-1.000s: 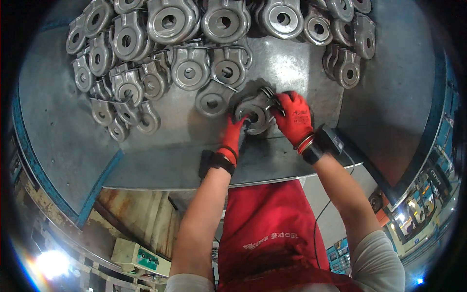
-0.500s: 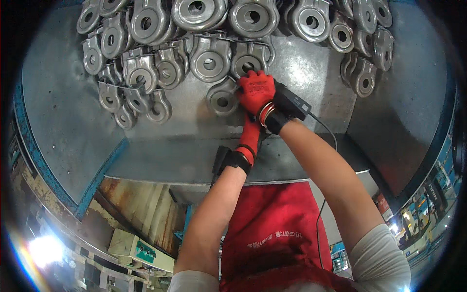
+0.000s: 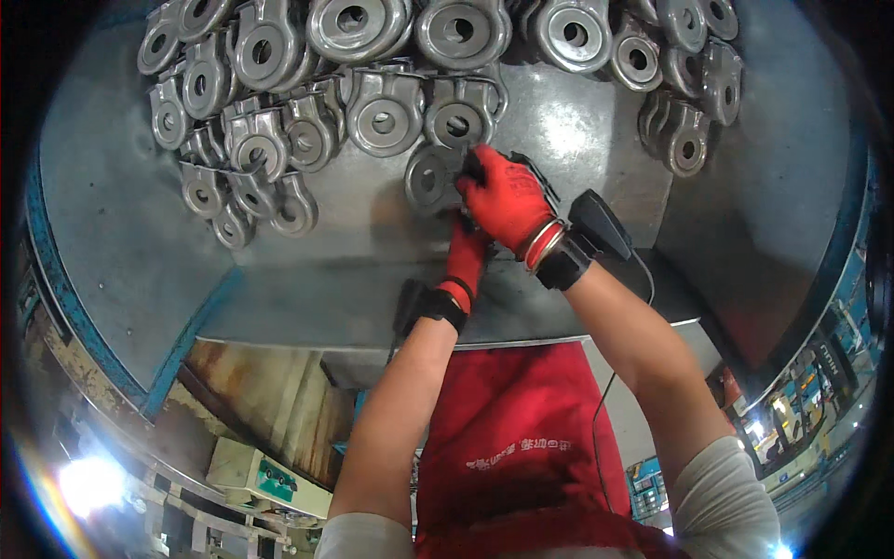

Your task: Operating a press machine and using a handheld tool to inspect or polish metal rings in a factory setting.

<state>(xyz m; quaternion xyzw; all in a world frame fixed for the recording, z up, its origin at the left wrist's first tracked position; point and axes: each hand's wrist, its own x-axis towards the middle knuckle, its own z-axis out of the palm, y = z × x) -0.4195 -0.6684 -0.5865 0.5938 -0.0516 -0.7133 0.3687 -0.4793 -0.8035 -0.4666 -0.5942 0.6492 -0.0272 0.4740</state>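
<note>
Right hand (image 3: 510,200): fingers bent, closed on the right edge of a ring-shaped metal piece (image 3: 426,181). Piece lies just left of the fingertips; ring end points left, long axis approximately crosswise, right end covered. Left hand (image 3: 468,250): below, partly behind the right; grip cannot be told. Similar metal pieces (image 3: 361,121) sit beyond.

Grey holed metal part (image 3: 429,198), face up

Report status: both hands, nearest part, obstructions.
Right hand at ring-shaped metal part, grip unclear. Left hand below, partly hidden. Other metal parts close beyond.
</note>
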